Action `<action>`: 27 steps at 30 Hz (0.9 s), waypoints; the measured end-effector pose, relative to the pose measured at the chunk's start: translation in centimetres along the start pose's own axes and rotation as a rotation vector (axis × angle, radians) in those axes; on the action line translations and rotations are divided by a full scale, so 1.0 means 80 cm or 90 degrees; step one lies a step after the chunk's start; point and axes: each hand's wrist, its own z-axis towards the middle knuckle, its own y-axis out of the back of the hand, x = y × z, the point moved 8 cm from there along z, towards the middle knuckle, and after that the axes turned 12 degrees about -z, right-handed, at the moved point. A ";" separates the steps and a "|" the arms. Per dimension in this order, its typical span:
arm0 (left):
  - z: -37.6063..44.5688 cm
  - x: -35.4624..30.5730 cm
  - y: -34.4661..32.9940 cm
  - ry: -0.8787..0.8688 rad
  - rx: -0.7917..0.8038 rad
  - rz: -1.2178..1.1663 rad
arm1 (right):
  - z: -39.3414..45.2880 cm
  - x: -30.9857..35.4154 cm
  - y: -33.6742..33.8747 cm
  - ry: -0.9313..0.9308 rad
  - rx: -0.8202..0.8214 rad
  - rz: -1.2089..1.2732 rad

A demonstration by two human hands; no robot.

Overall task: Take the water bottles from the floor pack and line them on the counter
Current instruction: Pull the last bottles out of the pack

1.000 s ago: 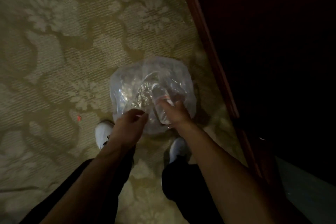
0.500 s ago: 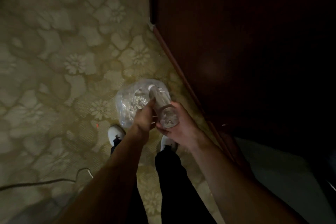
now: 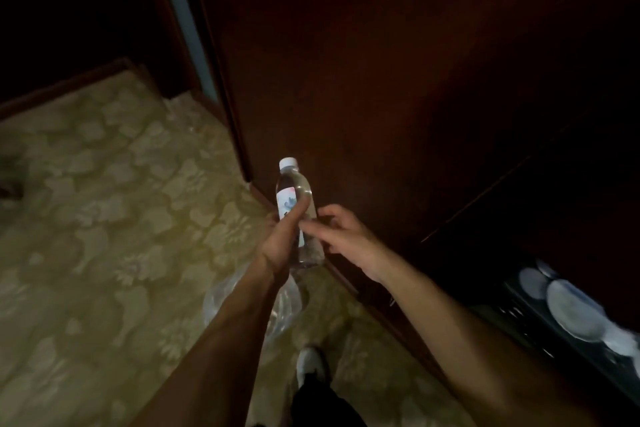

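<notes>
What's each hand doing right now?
Left hand: grips the water bottle, cap up.
Right hand: open, fingertips at the bottle; contact unclear.

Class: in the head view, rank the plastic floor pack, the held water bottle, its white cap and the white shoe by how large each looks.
1. Plastic floor pack, partly hidden by the arm
2. Water bottle
3. White shoe, looks smaller than the bottle, but lies farther away, so unsure
4. White cap

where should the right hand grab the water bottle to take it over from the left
Grip the clear lower body of the water bottle, coming from its right side. The left hand already wraps the labelled middle from the left, cap up, so the bare right flank below the label is free. The right hand hovers there, fingers loosely spread.
</notes>
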 end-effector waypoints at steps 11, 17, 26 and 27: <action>-0.136 -0.081 -0.071 -0.180 0.120 0.024 | -0.165 0.040 0.046 0.145 -0.233 0.135; -0.222 -0.114 -0.155 -0.260 0.259 0.028 | -0.278 0.073 0.120 0.241 -0.343 0.100; -0.363 -0.135 -0.322 -0.382 0.444 0.083 | -0.442 0.072 0.245 0.336 -0.530 0.047; -0.377 -0.131 -0.340 -0.384 0.460 0.077 | -0.461 0.067 0.260 0.339 -0.545 0.038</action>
